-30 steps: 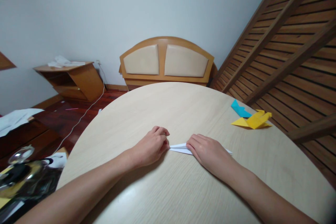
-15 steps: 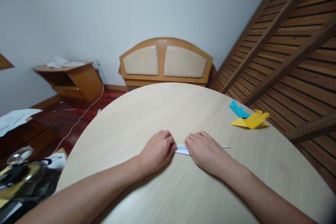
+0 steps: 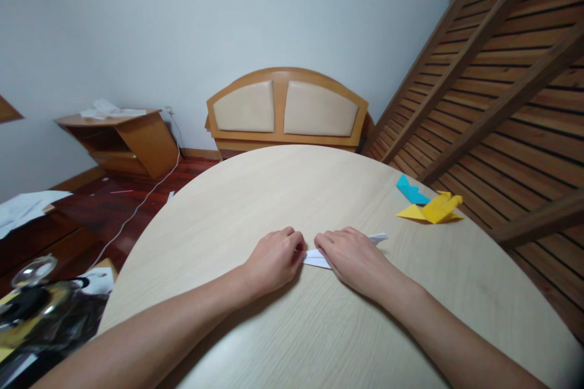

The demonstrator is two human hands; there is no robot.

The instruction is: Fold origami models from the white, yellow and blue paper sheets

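Observation:
A narrow folded piece of white paper (image 3: 316, 259) lies low over the round table (image 3: 274, 194), between my hands. My left hand (image 3: 277, 258) pinches its left tip, thumb and fingers closed together. Across its middle lies my right hand (image 3: 349, 253), with curled fingers gripping the paper and hiding much of it. Past the right hand, the far end of the paper sticks out, tilted slightly upward.
At the table's right side sit a yellow origami figure (image 3: 435, 209) and a blue origami piece (image 3: 412, 190). Slatted wooden panels (image 3: 515, 103) lean on the right. A headboard (image 3: 287, 106) stands behind, and a small cabinet (image 3: 123, 140) at the left.
My right hand has shifted slightly left along the paper. The paper's right end now points higher and looks wider. My left hand stays nearly in place.

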